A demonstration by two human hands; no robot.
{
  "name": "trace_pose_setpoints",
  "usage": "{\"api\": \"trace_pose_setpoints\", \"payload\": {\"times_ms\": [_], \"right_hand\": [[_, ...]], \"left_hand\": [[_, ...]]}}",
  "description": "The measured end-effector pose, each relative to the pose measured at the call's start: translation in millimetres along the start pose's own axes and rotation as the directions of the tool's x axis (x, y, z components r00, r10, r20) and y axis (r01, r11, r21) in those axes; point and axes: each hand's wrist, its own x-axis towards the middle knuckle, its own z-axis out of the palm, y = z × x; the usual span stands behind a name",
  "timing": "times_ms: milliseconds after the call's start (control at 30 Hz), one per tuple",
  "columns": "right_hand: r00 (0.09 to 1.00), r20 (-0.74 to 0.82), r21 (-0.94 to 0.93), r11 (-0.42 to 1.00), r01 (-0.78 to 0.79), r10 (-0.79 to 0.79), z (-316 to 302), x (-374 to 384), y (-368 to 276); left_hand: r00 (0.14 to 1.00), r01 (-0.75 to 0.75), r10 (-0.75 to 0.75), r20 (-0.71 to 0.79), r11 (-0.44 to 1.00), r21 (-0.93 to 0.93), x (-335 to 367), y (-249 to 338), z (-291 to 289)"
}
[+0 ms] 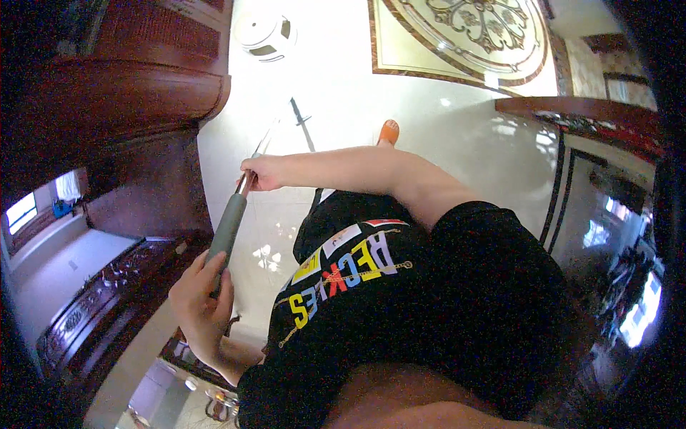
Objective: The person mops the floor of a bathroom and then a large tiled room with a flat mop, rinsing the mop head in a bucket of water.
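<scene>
A long pole slants from my body to the floor on the left; it looks like a flat mop. My left hand (200, 297) is closed round the end of its grey grip (227, 232). Farther along, my right hand (261, 174) is wrapped round the metal shaft (246, 184), with my right arm stretched across my front. Beyond it the shaft thins out against the bright floor. A narrow dark grey strip (301, 121), apparently the mop head, lies there; its join to the shaft is washed out by glare.
Dark red wooden furniture (143, 93) stands close on the left. A round white object with dark openings (264, 33) sits on the glossy pale floor (336, 107) ahead. Past it lies an ornate floor medallion (493, 36). My foot in an orange shoe (389, 133) shows ahead. A wooden edge (543, 107) runs along the right.
</scene>
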Motion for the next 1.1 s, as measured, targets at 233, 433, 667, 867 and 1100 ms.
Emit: {"api": "trace_pose_setpoints", "payload": {"times_ms": [233, 433, 667, 867, 1100], "right_hand": [[0.988, 0.082, -0.082, 0.989, -0.121, 0.128, -13.2, 25.9, -13.7], [0.998, 0.058, -0.027, 1.000, -0.007, 0.008, -12.2, -6.5, -72.0], [0.939, 0.022, 0.199, 0.922, 0.332, -0.343, -49.5, -103.9, -180.6], [0.840, -0.230, 0.278, 0.794, 0.540, -0.491, -107.4, -209.7, -240.7], [0.704, -0.451, 0.142, 0.735, 0.663, -0.549, -221.5, -271.9, -276.5]], "left_hand": [[0.979, 0.157, -0.173, 0.108, 0.977, 0.145, 39.1, 4.2, 28.1], [0.993, -0.005, 0.000, 0.121, 0.999, 0.041, 102.7, 21.0, 9.5], [0.946, -0.229, 0.244, 0.211, 0.969, -0.094, 204.6, 61.7, 16.8], [0.819, -0.289, 0.356, 0.450, 0.933, -0.212, 283.0, 103.2, 58.6], [0.759, -0.040, 0.219, 0.613, 0.955, -0.292, 306.5, 138.7, 182.7]]}}
